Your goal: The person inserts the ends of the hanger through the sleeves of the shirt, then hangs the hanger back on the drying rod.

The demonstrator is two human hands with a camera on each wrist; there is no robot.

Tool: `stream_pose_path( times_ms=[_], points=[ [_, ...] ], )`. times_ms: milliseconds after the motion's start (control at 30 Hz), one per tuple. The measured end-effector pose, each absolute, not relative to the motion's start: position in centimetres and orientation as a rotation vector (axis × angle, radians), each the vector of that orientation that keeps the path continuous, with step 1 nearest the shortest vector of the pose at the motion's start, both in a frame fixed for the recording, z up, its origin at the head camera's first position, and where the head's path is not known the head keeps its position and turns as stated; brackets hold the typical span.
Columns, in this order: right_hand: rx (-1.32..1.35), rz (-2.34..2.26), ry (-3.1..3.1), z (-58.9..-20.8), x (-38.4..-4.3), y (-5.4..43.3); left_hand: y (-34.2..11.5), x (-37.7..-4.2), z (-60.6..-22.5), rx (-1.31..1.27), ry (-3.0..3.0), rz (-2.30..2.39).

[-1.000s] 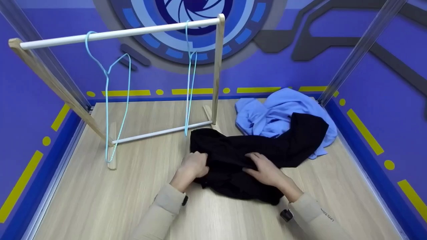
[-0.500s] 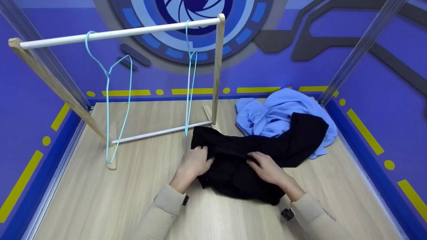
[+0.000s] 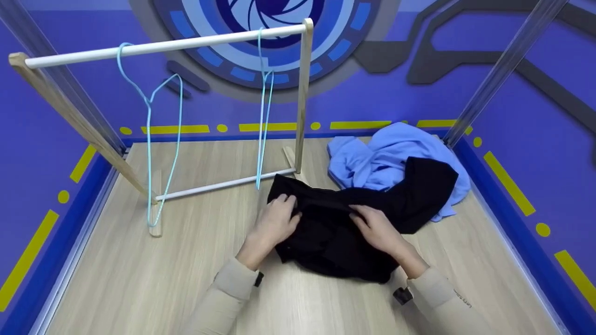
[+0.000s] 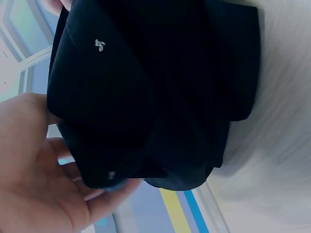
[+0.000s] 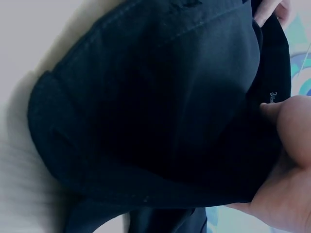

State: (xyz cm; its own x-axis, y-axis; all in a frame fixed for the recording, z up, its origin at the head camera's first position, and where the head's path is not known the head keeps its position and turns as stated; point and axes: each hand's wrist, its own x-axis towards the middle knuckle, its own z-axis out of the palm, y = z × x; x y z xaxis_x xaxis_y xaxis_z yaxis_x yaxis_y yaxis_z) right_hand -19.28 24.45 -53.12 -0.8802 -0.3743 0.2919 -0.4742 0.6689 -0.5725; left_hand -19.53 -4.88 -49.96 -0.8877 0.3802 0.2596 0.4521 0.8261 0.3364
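A crumpled black garment [image 3: 335, 251] lies on the wooden board, with one part stretching right over a blue garment [image 3: 372, 158]. My left hand [image 3: 277, 218] grips its left upper edge; in the left wrist view, the fingers curl behind the black cloth [image 4: 112, 97], which bears small white marks. On the other side, my right hand [image 3: 377, 228] pinches the upper fold between thumb and fingers. From the right wrist, the fabric [image 5: 160, 107] hangs in a wide fold below the thumb, beside small white lettering. Most of my right fingers are hidden behind it.
A wood-and-white rack [image 3: 167, 45] stands at the left back. One light-blue hanger [image 3: 149, 139] hangs toward its left, another hanger [image 3: 261, 130] near its right post. Blue walls [image 3: 531, 139] enclose the board [image 3: 186, 288] at the back and sides.
Both hands have moved a little away from me, raising the black garment's upper fold. My left fingers have shifted along its left edge. The blue garment has stayed put.
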Motion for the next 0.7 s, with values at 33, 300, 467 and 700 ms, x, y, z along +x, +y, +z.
stream_pose_path(
  times_ms=[33, 300, 467, 700],
  points=[
    [0.694, 1.008, -2.72, -53.07, -19.36, 24.5, -4.85, -19.55, -49.94, -0.666, -2.806, -0.601],
    [0.683, 1.026, -2.638, -52.8, -19.64, 24.72, -4.82, -20.11, -49.95, -0.801, -2.735, -0.806],
    [0.675, 1.066, -2.628, -52.54, -19.68, 24.73, -4.93, -20.41, -50.11, -0.906, -2.687, -0.875],
    [0.684, 1.128, -2.587, -52.18, -19.85, 24.57, -5.15, -20.47, -50.19, -1.108, -2.654, -0.91]
  ],
)
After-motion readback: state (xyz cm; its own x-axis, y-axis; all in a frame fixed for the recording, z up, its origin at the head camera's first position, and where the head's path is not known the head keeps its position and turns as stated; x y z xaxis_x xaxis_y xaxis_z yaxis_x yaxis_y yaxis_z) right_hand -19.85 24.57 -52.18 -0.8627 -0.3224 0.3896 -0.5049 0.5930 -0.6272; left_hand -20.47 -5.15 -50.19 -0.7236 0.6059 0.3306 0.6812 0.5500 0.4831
